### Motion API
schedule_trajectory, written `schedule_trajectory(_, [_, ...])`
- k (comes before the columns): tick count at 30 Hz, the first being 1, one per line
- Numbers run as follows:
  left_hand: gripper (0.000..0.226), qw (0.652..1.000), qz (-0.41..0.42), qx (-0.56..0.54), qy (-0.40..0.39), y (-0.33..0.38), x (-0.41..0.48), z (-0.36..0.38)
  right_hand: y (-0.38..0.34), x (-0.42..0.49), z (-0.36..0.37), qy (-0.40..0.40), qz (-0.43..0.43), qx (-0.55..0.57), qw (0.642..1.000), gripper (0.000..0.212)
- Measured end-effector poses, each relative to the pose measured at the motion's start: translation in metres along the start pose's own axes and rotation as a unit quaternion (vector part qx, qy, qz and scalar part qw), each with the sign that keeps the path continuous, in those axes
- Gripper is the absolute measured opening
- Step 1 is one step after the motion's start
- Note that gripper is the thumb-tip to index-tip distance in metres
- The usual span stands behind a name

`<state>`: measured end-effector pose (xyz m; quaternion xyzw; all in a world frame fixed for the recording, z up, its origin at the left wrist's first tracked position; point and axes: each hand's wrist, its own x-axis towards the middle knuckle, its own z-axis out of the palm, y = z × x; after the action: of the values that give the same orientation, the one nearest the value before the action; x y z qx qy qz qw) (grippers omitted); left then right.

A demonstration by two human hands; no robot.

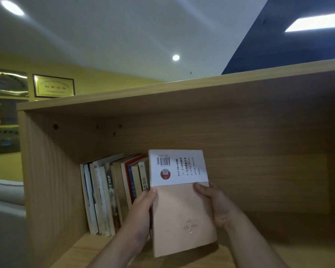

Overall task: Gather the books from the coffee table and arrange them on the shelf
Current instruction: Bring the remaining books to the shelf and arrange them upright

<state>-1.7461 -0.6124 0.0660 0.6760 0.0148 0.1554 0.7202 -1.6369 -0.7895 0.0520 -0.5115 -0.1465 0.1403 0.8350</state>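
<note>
Inside the wooden shelf [240, 144], your left hand [141, 207] and right hand [215, 202] clamp the pink book [180, 206]. Just left stands a row of books [112, 190].

A row of books [112, 192] is stood upright on the wooden shelf [89, 250], just left of the left grip; bare board is seen right of it.

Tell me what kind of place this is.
Probably an office or its lounge: framed gold plaques hang on a yellow wall, recessed ceiling lights overhead, and a wooden bookshelf where both hands hold a pink book.
</note>
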Motion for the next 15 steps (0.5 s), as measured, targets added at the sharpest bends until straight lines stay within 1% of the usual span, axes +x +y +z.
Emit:
schedule_trajectory(3, [0.022,0.998,-0.009,-0.048,0.039,-0.004,0.002,0.007,-0.002,0.0,-0.006,0.009,-0.006,-0.043,0.999,0.057])
schedule_trajectory(6, [0.021,0.994,-0.011,-0.071,0.081,-0.007,0.006,0.007,-0.006,-0.001,-0.018,0.022,-0.012,-0.062,0.998,0.045])
schedule_trajectory(8, [0.019,0.993,0.008,-0.061,0.098,-0.005,0.007,0.003,-0.011,-0.004,-0.032,0.025,-0.027,-0.04,0.999,0.038])
schedule_trajectory(12, [0.02,0.993,0.021,-0.045,0.111,-0.004,0.008,0.001,-0.018,-0.009,-0.058,0.045,-0.037,0.025,0.998,0.042])
schedule_trajectory(13, [0.022,0.993,0.021,-0.043,0.112,-0.002,0.008,0.003,-0.018,-0.009,-0.06,0.055,-0.033,0.032,0.997,0.041])
schedule_trajectory(15, [0.034,0.992,0.019,-0.052,0.113,-0.001,0.008,0.006,-0.019,-0.011,-0.059,0.062,-0.027,0.048,0.997,0.034])
